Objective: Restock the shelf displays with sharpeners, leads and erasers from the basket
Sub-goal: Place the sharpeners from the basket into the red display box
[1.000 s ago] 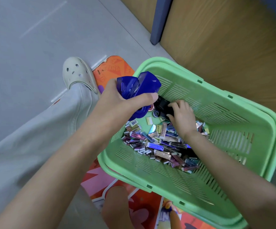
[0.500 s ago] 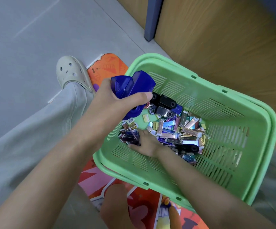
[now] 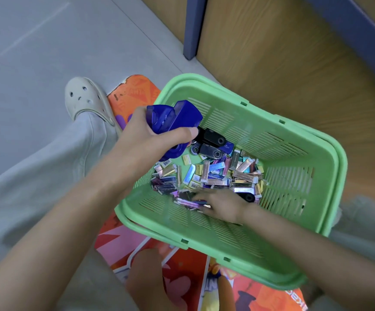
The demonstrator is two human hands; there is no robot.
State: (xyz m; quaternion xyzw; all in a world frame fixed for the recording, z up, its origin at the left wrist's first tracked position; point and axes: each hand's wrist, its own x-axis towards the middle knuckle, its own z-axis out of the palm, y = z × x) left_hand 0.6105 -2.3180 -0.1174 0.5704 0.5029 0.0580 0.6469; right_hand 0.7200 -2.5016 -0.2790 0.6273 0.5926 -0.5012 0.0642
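A pale clog (image 3: 85,97) stands on the floor. The left hand (image 3: 150,135) has its grip curled round blue sharpeners (image 3: 173,115) over the green basket (image 3: 283,142)'s left rim. Inside lie black sharpeners (image 3: 211,141) and shiny lead packs (image 3: 215,173). The right hand (image 3: 222,205) rests among them, blurred: its grip I cannot tell

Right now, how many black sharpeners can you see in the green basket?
3 black sharpeners: two side by side at the far end beside the left hand, one by the right hand. More may hide under the packets.
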